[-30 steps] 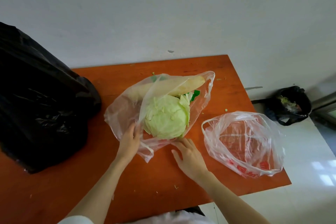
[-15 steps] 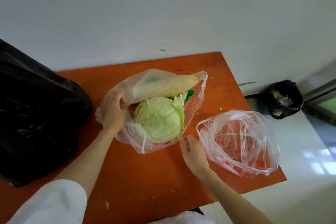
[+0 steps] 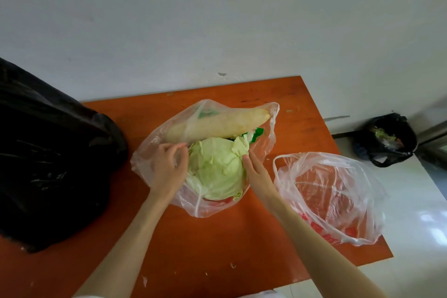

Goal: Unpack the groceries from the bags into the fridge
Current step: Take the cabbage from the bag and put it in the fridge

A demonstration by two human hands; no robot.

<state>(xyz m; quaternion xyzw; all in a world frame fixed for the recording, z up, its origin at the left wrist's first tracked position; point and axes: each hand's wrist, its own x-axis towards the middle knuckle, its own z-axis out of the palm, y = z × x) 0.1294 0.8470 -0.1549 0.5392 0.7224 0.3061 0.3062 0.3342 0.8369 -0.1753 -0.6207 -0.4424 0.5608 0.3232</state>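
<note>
Fingers of left hand [image 3: 167, 167] pinch bag [image 3: 154, 152] edge; right hand [image 3: 257, 174] flat against cabbage [image 3: 217, 172].

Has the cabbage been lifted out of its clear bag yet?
No, the cabbage sits inside the clear bag beside the white radish, both hands at its sides.

Table [image 3: 242, 244] occupies the lower centre of the frame, its far edge against the wall [image 3: 217, 19]. Large bag [image 3: 48, 157] sits on the table at the left of the frame. Open bag [image 3: 263, 147] lies at centre; inside it, cabbage [image 3: 217, 172] in front, long radish [image 3: 217, 126] behind, touching it. Left hand [image 3: 167, 167] is at the cabbage's left side, right hand [image 3: 258, 176] at its right. Second bag [image 3: 333, 198] lies to the right, near the table's edge. Bin [image 3: 384, 140] stands on the floor at right of frame.
</note>
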